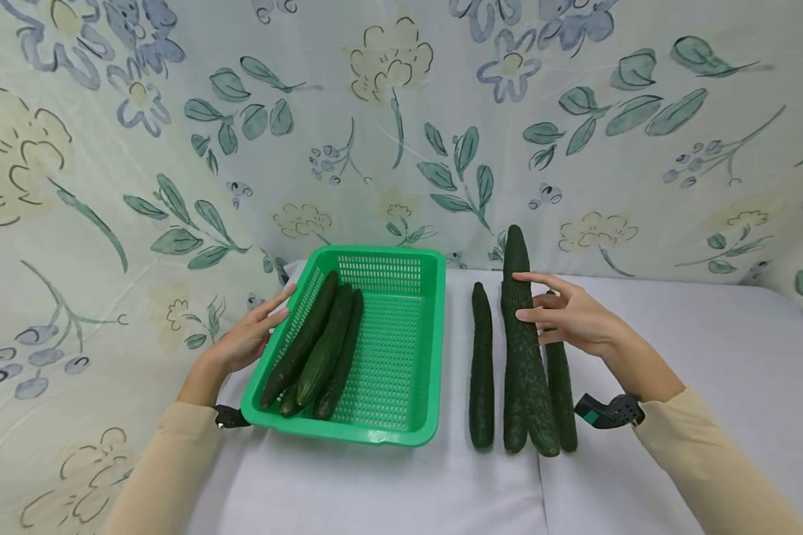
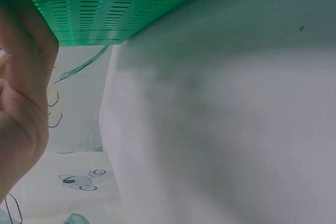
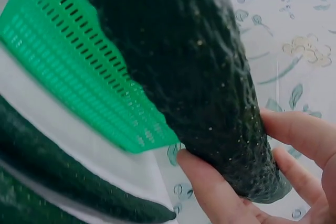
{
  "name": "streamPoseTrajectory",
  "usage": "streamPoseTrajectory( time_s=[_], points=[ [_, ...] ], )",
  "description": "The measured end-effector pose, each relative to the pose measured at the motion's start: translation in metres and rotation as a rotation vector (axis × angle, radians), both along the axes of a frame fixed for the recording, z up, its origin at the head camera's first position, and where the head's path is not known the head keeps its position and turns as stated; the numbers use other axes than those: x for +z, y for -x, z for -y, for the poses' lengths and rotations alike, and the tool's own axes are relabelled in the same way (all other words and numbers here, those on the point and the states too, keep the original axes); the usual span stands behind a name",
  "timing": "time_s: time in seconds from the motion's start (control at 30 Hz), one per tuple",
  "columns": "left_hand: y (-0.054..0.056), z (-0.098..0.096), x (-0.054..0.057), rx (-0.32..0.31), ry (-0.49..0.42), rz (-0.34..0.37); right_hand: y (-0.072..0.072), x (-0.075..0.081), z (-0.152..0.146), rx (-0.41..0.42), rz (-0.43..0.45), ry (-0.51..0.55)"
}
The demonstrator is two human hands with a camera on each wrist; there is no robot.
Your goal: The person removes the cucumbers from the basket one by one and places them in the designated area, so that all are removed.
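My right hand (image 1: 578, 316) pinches a long dark green cucumber (image 1: 527, 357) between thumb and fingers. In the right wrist view this bumpy cucumber (image 3: 178, 72) fills the middle, with the thumb on one side and fingers on the other. Beneath and beside it, other cucumbers (image 1: 482, 371) lie lengthwise on the white cloth; one is partly covered by the held one. At the left, my left hand (image 1: 244, 338) touches the outer side of a green plastic basket (image 1: 431, 357) with its fingers extended. Several cucumbers (image 1: 326, 345) lie in the basket's left half.
A white cloth (image 1: 676, 342) covers the table. Behind it hangs a floral curtain (image 1: 388, 148), which also runs along the left side. The basket's perforated wall (image 2: 94, 9) rises beside my left hand in the left wrist view.
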State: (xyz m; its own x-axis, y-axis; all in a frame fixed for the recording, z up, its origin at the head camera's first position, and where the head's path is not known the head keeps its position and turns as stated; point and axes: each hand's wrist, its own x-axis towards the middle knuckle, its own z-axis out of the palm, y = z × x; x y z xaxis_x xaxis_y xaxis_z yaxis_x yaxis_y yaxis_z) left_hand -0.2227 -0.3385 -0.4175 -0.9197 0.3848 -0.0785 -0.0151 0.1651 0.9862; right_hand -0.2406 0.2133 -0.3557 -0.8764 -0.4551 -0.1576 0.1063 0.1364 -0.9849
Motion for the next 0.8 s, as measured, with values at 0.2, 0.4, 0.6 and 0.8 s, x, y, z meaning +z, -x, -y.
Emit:
streamPoseTrajectory(
  time_s=[0.2,0.4,0.6,0.8],
  points=[
    [0.001,0.000,0.002,0.008,0.017,-0.004,0.001,-0.006,-0.019,0.000,-0.026,-0.010],
    [0.000,0.000,0.001,0.017,0.027,0.010,0.005,-0.015,-0.039,-0.019,-0.053,-0.085],
    [0.001,0.000,0.002,0.015,0.021,0.002,0.004,-0.023,-0.059,-0.051,-0.054,-0.128],
    [0.001,0.000,0.003,0.021,0.022,0.016,0.002,-0.034,-0.081,-0.075,-0.053,-0.175]
  ],
)
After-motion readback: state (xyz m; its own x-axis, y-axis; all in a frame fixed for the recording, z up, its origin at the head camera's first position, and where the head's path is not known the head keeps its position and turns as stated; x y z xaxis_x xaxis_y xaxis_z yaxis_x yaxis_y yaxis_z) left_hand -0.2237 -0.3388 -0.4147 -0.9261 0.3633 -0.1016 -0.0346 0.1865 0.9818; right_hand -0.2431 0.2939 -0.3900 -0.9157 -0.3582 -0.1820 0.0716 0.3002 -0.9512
